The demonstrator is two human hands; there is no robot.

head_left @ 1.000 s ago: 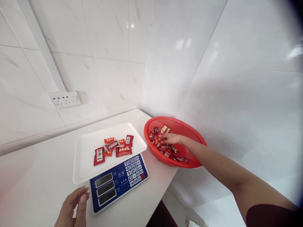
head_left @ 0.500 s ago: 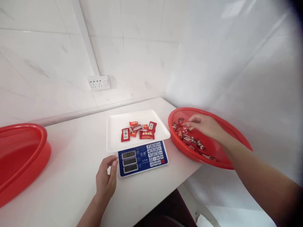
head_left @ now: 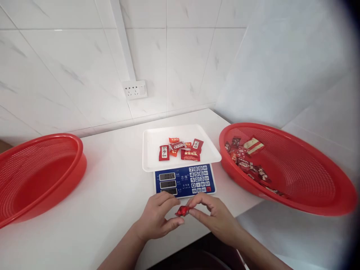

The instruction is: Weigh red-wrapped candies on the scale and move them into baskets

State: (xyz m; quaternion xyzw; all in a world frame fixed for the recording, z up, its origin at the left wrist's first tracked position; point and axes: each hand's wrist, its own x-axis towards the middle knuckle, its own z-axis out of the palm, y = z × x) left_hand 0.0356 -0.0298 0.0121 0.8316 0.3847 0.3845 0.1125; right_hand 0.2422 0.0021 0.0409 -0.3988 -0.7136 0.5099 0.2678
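Observation:
In front of the scale, my right hand (head_left: 218, 217) pinches one end of a red wrapped candy (head_left: 182, 210) between thumb and fingertips. My left hand (head_left: 159, 215) is close by on the candy's other side, thumb and index finger apart, with no clear grip on it. Behind both hands stands a blue digital scale (head_left: 184, 185), its display partly covered by my left hand. On its white tray (head_left: 152, 157) lie several wrapped candies (head_left: 191, 155) in red and orange.
To the right, a red mesh basket (head_left: 309, 180) holds a heap of wrapped candies (head_left: 247, 161) and stretches past the table edge. Another red basket (head_left: 53, 176) stands on the left. A socket (head_left: 135, 90) is mounted on the tiled wall behind the white table (head_left: 112, 176).
My right hand has come out of the right basket to the front of the scale with a candy. My left hand has moved right, beside it. The view has shifted left.

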